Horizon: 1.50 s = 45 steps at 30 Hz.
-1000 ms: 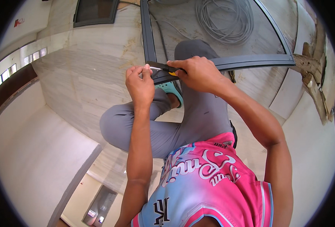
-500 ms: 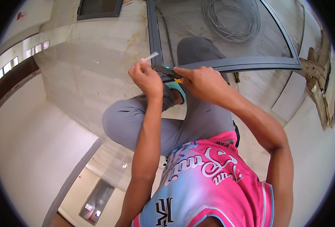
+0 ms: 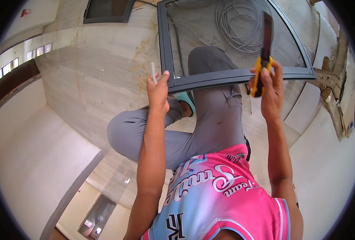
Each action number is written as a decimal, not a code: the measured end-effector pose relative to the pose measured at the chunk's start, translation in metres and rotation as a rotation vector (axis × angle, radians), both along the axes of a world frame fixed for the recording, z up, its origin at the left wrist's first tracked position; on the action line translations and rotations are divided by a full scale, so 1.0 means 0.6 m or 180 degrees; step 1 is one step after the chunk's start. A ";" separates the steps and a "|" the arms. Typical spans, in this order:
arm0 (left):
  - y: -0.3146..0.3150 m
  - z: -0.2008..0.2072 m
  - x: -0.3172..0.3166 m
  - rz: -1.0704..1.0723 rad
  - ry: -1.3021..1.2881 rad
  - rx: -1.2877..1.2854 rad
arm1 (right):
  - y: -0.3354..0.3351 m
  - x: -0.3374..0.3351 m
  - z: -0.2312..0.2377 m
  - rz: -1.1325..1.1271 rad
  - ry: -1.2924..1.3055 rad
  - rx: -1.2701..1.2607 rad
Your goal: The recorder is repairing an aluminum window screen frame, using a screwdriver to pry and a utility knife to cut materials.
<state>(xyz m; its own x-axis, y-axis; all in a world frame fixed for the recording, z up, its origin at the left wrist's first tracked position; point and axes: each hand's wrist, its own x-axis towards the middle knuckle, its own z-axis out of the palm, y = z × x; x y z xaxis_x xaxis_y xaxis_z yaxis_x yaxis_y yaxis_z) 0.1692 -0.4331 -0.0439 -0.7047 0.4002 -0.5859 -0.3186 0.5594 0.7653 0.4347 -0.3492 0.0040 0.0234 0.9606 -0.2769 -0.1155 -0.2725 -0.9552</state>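
My left hand (image 3: 157, 94) is at the near-left corner of a dark grey framed glass panel (image 3: 209, 79). Its fingers are closed on a thin white strip (image 3: 153, 73) that sticks up from them, and its thumb lies against the frame's edge. On the right, above the frame's near bar, my right hand (image 3: 274, 90) grips a yellow-and-black utility knife (image 3: 258, 82). The knife's long dark blade points up and away over the glass. What the left palm covers is hidden.
A coil of grey cable (image 3: 245, 28) shows through the glass. A smaller dark framed panel (image 3: 108, 11) lies at the far left. Rough wood pieces (image 3: 335, 100) and a pale board (image 3: 305, 104) lie at right. My bent knees are under and beside the frame.
My right hand has carried the knife from the frame's left corner to the right and turned its blade upward. The left hand has lowered slightly to the frame corner, still holding the white strip.
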 end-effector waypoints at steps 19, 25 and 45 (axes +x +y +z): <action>0.047 0.016 0.031 -0.0925 -0.0363 -0.0560 | -0.276 0.243 -0.377 -0.0214 -0.1601 -0.1773; 0.017 -0.001 -0.003 -0.1009 -0.0416 -0.0467 | -0.255 0.223 -0.308 -0.0029 -0.1431 -0.0914; 0.065 0.022 0.005 -0.0258 0.0158 0.0220 | -0.229 0.163 -0.051 0.0766 -0.1533 -0.0134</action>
<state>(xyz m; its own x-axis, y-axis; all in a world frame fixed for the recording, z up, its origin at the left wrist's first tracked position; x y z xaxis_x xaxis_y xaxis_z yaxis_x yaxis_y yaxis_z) 0.1720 -0.3939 -0.0304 -0.6959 0.4953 -0.5201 -0.2352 0.5270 0.8166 0.5327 -0.4867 -0.0263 -0.0622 0.9428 -0.3276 0.4034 -0.2765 -0.8722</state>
